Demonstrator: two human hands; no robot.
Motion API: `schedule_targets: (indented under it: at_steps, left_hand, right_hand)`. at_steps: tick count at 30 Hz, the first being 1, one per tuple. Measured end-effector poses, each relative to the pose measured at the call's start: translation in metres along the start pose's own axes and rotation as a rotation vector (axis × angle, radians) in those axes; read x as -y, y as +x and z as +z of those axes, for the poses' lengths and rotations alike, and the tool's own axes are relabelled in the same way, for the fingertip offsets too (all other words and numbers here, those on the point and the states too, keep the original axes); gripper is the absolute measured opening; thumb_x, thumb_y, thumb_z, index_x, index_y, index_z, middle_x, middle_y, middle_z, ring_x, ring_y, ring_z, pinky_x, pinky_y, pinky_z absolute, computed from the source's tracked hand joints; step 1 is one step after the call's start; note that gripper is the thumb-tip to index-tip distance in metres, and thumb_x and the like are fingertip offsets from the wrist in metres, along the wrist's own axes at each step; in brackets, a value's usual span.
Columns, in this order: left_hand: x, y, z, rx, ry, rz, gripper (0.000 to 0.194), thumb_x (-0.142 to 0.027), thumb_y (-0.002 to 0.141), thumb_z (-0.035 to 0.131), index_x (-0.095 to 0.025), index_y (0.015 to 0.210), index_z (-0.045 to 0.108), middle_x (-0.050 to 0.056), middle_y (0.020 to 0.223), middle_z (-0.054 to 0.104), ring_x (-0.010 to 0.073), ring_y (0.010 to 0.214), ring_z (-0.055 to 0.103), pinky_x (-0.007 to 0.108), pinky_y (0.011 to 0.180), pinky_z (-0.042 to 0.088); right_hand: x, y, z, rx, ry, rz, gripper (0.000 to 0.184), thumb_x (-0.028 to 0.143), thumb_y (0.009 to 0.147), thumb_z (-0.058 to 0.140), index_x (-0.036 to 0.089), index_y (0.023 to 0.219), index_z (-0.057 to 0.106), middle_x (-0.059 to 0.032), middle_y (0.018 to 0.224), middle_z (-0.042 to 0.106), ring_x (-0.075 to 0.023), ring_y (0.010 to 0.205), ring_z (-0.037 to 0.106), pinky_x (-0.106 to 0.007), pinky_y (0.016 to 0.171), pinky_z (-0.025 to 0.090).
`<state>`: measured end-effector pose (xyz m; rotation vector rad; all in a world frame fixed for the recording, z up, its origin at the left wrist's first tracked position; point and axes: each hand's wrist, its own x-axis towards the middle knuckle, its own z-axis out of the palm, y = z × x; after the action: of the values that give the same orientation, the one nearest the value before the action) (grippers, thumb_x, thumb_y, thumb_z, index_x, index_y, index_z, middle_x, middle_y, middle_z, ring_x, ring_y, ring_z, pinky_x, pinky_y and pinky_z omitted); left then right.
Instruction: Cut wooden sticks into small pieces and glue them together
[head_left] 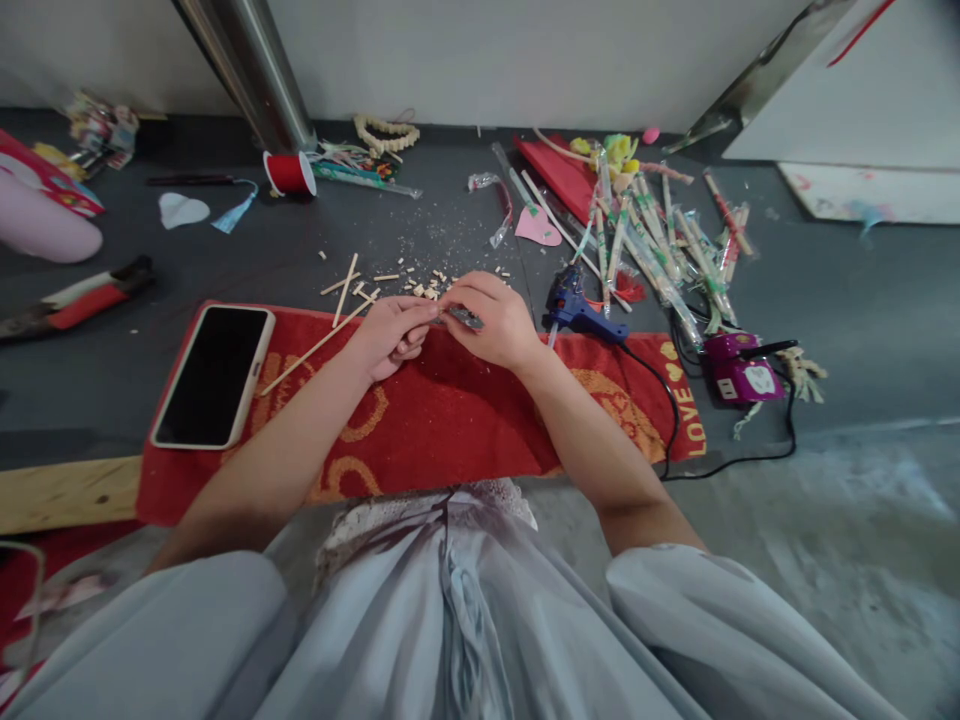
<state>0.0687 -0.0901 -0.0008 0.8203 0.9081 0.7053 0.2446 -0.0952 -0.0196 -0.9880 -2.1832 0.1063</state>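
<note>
My left hand and my right hand meet above the far edge of a red towel. Thumb and fingers of the left are pinched together; whatever lies between them is too small to name. The right hand's fingers curl in against the left fingertips, and a dark, shiny bit shows under its palm, not clear enough to name. A long thin wooden stick runs up to the left hand; whether it is held cannot be told. Small cut wood pieces and crumbs lie just beyond the fingers, with short sticks to their left.
A phone rests on the towel's left end. To the right are a blue glue gun, its black cord, a purple device and several wrapped sticks. Pliers and a red thread spool lie left.
</note>
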Motion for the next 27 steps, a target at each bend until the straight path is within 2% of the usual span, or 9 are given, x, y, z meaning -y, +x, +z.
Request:
schedule_targets:
  at_steps: [17,23,27]
  left_hand:
    - [0.002,0.002,-0.003,0.023,-0.010,0.001,0.005,-0.016,0.076,0.066,-0.014,0.077,0.061,-0.009,0.041,0.040,-0.0004,0.030,0.028,0.012,0.031,0.014]
    - [-0.001,0.002,-0.001,-0.018,-0.061,0.011,0.011,-0.015,0.076,0.065,-0.015,0.073,0.054,-0.010,0.043,0.041,-0.0007,0.030,0.026,0.012,0.030,0.014]
    - [-0.002,0.004,-0.003,-0.038,-0.085,0.008,0.012,-0.014,0.078,0.063,-0.015,0.072,0.052,-0.010,0.043,0.040,-0.0009,0.030,0.025,0.012,0.030,0.014]
  right_hand:
    - [0.000,0.000,-0.001,-0.012,0.001,-0.011,0.019,0.022,0.091,0.046,0.016,0.096,0.063,-0.0095,0.096,0.065,-0.0193,0.093,0.059,-0.036,0.085,0.050]
    - [-0.003,0.003,-0.014,0.034,0.065,0.091,0.011,0.018,0.088,0.049,0.018,0.088,0.060,-0.0060,0.089,0.063,-0.0153,0.082,0.057,-0.031,0.077,0.047]
    - [-0.016,0.004,-0.030,0.099,-0.015,0.200,0.014,0.016,0.086,0.048,0.019,0.081,0.061,-0.0042,0.085,0.064,-0.0149,0.079,0.056,-0.029,0.073,0.044]
